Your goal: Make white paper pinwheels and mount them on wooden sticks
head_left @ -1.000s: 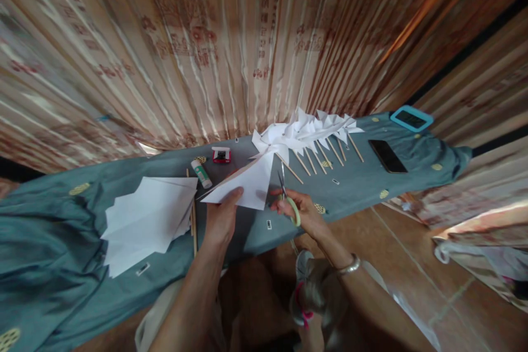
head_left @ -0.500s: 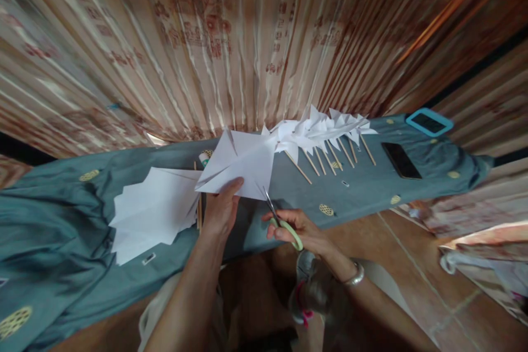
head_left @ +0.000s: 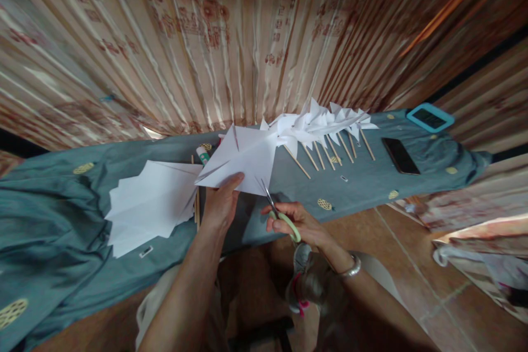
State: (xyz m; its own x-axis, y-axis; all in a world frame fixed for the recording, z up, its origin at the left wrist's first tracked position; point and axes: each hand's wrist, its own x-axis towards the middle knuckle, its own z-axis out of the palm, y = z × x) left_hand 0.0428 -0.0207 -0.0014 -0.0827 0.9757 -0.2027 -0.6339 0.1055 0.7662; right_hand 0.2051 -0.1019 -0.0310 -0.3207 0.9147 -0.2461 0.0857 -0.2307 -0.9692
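My left hand (head_left: 223, 198) pinches the near edge of a white square paper sheet (head_left: 251, 157), thumb on top. Slits run inward from some of its corners. My right hand (head_left: 292, 223) is closed round the light green handles of a pair of scissors (head_left: 284, 224). Their blades are at the sheet's near right corner. Left of the sheet lies a stack of white paper (head_left: 152, 201) with jagged edges. Several finished paper pinwheels (head_left: 317, 127) on wooden sticks lie in an overlapping row at the back right.
A glue stick (head_left: 203, 155) lies behind the sheet, partly covered. Wooden sticks (head_left: 197, 203) lie beside the stack. A black phone (head_left: 400, 155) and a blue-framed device (head_left: 430, 118) are at the right on the green cloth (head_left: 280, 234). A patterned curtain (head_left: 247, 38) hangs behind.
The scissor blades are slightly farther into the sheet's near right corner. Both hands keep their hold, and the whole view has shifted a little.
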